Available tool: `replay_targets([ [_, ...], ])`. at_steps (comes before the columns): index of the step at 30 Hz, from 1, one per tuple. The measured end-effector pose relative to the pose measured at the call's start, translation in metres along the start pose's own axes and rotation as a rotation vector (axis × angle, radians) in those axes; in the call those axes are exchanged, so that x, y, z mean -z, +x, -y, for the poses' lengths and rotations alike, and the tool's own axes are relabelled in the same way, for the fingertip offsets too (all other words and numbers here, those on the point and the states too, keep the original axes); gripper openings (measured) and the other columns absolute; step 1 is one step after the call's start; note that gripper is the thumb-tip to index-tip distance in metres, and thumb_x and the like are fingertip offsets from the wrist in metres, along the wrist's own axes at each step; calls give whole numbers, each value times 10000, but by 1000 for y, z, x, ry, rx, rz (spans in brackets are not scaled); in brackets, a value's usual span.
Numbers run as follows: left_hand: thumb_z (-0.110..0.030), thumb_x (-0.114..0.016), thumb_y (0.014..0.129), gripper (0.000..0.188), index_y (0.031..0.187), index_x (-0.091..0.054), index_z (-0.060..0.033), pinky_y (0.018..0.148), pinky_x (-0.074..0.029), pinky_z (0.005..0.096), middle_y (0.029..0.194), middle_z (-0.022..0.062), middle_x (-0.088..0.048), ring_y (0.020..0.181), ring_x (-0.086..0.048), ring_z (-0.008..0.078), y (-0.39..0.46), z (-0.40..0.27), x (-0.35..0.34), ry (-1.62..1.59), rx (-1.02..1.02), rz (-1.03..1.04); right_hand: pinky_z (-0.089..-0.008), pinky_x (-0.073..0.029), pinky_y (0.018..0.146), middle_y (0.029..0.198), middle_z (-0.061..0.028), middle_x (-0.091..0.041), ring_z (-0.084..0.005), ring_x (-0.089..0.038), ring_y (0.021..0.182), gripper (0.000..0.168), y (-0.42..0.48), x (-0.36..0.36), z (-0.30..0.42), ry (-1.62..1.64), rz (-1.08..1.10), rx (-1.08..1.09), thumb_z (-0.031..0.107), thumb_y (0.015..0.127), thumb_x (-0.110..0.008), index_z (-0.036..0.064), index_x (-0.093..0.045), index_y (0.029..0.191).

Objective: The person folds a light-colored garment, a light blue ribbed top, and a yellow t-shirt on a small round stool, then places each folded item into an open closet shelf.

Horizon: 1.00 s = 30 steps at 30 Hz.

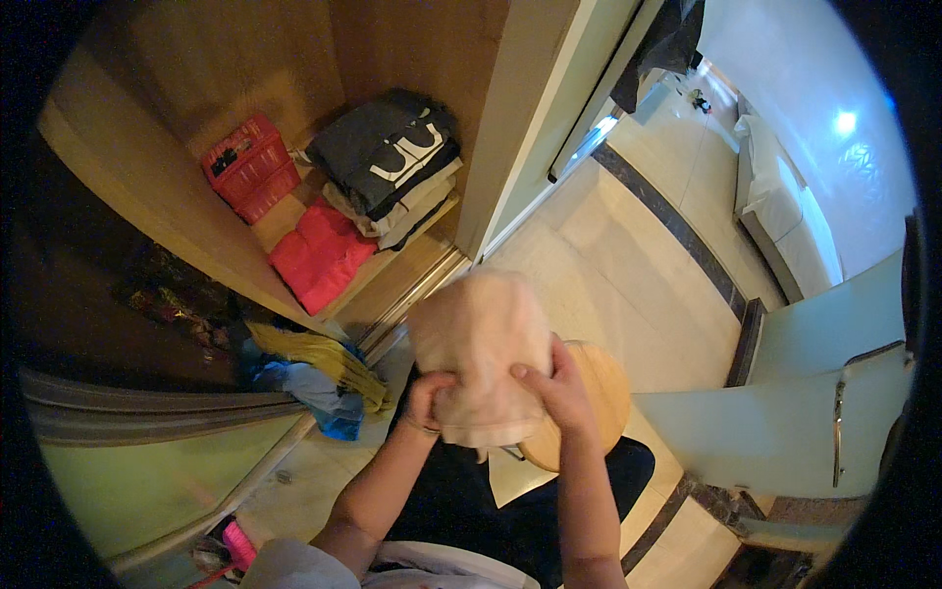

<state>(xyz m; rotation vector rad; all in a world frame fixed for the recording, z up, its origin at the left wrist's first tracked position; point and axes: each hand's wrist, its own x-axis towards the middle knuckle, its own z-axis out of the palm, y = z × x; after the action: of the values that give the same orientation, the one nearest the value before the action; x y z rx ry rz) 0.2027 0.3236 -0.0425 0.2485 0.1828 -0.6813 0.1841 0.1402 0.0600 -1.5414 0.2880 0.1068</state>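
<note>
A folded pale pink cloth, seemingly a garment (pixel 478 339), is held up in front of me, slightly blurred. My left hand (pixel 429 400) grips its left edge, and my right hand (pixel 558 383) holds the right edge with the thumb on top. Beyond it, a wooden wardrobe shelf (pixel 283 213) bears a stack of folded clothes topped by a dark grey garment with white print (pixel 390 151). Beside that stack lies a folded bright red cloth (pixel 324 254). Behind the red cloth is a red box (pixel 250 168).
A round wooden stool (pixel 600 397) stands below my right hand. Yellow and blue fabrics (pixel 324 375) spill out at the wardrobe's lower left. A sliding-door track (pixel 412 298) runs along the wardrobe front. To the right is a pale door with a metal handle (pixel 837 434).
</note>
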Motion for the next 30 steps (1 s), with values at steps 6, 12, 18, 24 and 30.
replay_targets([
  [6, -263, -470, 816, 559, 1302, -380, -1, 956, -409, 442, 1264, 172, -476, 1122, -497, 306, 40, -108, -9, -31, -333, 102, -358, -417, 900, 1027, -128, -584, -237, -562, 968, 527, 9, -18, -20, 383, -140, 39, 242, 826, -556, 36, -382, 1278],
  [12, -286, -462, 836, 486, 1227, -456, 2, 912, -441, 392, 1181, 152, -540, 1058, -542, 276, 157, -239, -105, 170, -682, 264, -376, -464, 814, 871, -125, -602, -216, -578, 807, 374, -62, 30, -107, 378, -240, -184, 133, 810, -544, 19, -475, 1160],
  [18, -280, -495, 849, 280, 985, -575, -50, 717, -534, 361, 929, 93, -639, 814, -625, 230, 243, -328, -21, 582, -505, -398, -321, -473, 728, 760, -98, -574, -174, -550, 682, 259, -112, 53, -167, 517, -481, -331, 106, 836, -517, -2, -499, 1070],
  [24, -399, -612, 790, 474, 1108, -523, -60, 815, -490, 395, 1021, 80, -602, 937, -587, 231, 206, -292, -13, 424, -540, -339, -300, -463, 695, 723, -63, -548, -153, -531, 666, 243, -104, 45, -156, 389, -459, -277, 115, 847, -540, -22, -511, 1046],
  [30, -331, -621, 807, 495, 1197, -447, -81, 800, -441, 348, 1065, 85, -521, 965, -521, 175, 73, -223, 22, 901, -802, -707, -268, -474, 662, 730, -88, -574, -164, -563, 670, 199, -99, 41, -147, 399, -490, -196, 91, 849, -527, 1, -525, 1026],
])
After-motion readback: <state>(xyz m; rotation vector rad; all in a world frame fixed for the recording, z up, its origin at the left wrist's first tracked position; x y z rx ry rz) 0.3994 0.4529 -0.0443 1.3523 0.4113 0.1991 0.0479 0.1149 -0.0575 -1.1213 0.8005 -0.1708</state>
